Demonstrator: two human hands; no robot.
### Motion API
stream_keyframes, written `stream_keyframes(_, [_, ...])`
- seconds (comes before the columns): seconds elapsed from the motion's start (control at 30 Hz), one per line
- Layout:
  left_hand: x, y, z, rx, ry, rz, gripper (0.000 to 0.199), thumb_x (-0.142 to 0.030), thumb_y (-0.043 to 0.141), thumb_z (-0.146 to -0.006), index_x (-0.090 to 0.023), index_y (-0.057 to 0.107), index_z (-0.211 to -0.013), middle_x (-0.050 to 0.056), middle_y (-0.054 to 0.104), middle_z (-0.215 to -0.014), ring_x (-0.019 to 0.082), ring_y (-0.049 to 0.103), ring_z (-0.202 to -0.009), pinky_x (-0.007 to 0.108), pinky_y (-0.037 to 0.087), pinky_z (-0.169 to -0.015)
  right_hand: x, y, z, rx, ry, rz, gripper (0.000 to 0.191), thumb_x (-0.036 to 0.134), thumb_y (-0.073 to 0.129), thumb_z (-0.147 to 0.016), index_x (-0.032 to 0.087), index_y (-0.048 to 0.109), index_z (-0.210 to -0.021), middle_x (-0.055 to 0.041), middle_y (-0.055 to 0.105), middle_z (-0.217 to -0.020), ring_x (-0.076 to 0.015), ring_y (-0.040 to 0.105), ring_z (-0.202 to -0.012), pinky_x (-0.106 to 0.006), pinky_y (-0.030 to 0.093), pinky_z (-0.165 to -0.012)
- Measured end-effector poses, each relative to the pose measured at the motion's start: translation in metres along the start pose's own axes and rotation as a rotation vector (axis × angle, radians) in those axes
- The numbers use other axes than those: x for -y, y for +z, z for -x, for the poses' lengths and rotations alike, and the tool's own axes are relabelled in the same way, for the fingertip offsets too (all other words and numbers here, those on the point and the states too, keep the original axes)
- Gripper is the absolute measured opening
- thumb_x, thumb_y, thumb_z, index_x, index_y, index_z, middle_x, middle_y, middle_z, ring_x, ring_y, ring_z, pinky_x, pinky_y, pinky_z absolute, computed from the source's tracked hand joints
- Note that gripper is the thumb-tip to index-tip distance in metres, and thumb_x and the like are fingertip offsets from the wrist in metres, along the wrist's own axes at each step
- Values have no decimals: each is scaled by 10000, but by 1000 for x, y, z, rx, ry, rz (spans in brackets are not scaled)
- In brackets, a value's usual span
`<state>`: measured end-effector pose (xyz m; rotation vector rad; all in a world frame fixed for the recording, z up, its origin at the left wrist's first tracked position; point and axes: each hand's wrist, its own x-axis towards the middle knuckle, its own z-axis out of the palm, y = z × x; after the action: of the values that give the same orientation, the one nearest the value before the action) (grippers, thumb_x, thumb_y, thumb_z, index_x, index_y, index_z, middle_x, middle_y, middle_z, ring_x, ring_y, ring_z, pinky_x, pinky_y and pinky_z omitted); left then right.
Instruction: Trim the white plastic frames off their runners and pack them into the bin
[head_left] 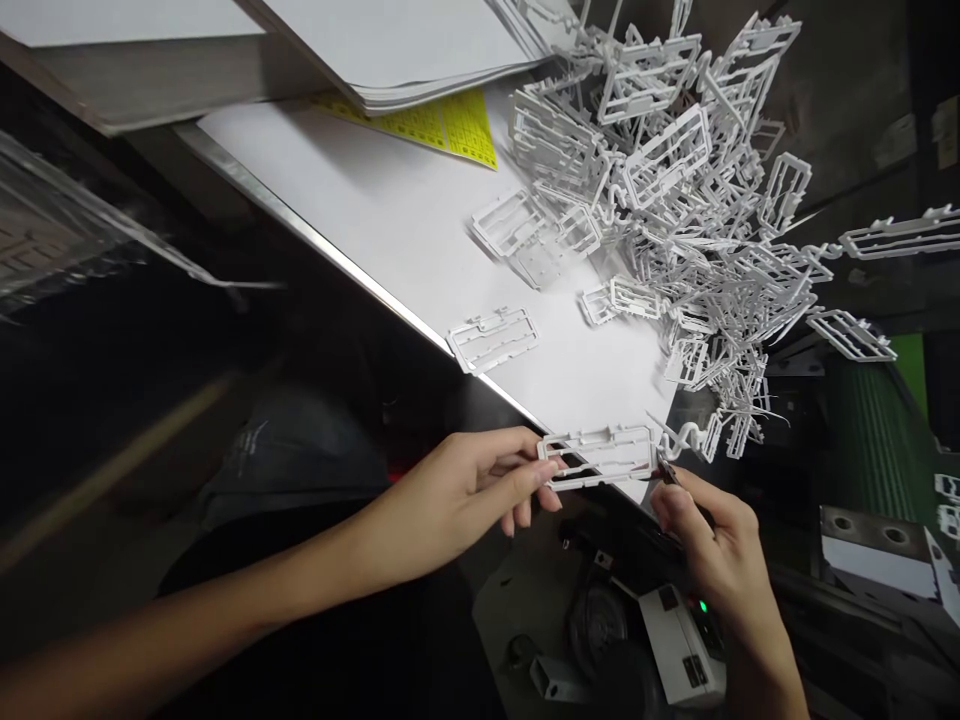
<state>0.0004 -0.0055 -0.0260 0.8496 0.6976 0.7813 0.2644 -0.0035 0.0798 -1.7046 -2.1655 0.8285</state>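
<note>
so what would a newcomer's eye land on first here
First comes the tangled heap of white frames at upper right. Then the bright yellow sheet jutting from beneath the paper stack at upper centre, and the single frame held in the left hand at lower centre.

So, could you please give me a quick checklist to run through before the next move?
1. Left hand grips the held frame: ok, thumb and fingers at its left end.
2. Right hand holds the dark tool: ok, tip beside the frame's right end.
3. Tool's jaws open or closed: cannot tell, too small.
4. Left fingers away from the tool tip: ok, at the opposite end.
5. Loose frame well back from the white table's edge: not ok, it lies right there.
</note>
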Motion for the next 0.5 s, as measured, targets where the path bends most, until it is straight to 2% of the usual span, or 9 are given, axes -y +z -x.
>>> stream_keyframes(0.1, [2, 2, -6, 0, 10, 27, 382, -494, 589, -1030, -154, 669, -875, 38, 779, -888, 90, 640, -658, 195, 547, -645, -8, 3, 1, -29, 51, -27, 527, 494, 583, -1127, 194, 571, -695, 15, 477, -650, -153, 452, -568, -246, 383, -551])
stream_keyframes(0.2, [3, 2, -7, -6, 13, 37, 375, -492, 601, -1026, -152, 683, -892, 38, 784, -889, 88, 651, -669, 183, 552, -651, -19, 4, 2, -77, 90, -25, 425, 510, 573, -1129, 193, 710, -881, 29, 484, -639, -156, 453, -542, -251, 359, -521])
stream_keyframes(0.27, [3, 0, -5, -35, 32, 36, 382, -502, 609, -1021, -155, 686, -881, 36, 783, -883, 87, 656, -671, 178, 553, -653, -31, 4, 2, -174, 109, 33, 408, 542, 572, -1115, 192, 758, -1018, 15, 545, -688, -178, 517, -583, -260, 403, -552])
stream_keyframes(0.37, [0, -10, 2, -163, 78, 11, 370, -510, 634, -1003, -169, 696, -873, 27, 779, -846, 93, 656, -655, 180, 550, -631, -57, 2, 1, -343, 127, 197, 435, 587, 593, -1082, 193, 767, -1144, -55, 686, -926, -263, 654, -825, -330, 513, -734])
stream_keyframes(0.5, [-8, -31, 10, -420, 123, -102, 355, -497, 659, -984, -178, 713, -838, 18, 764, -776, 96, 644, -610, 185, 531, -600, -91, 5, -4, -372, 74, 488, 664, 759, 539, -1036, 182, 725, -1305, -152, 667, -1119, -388, 636, -1039, -559, 515, -922])
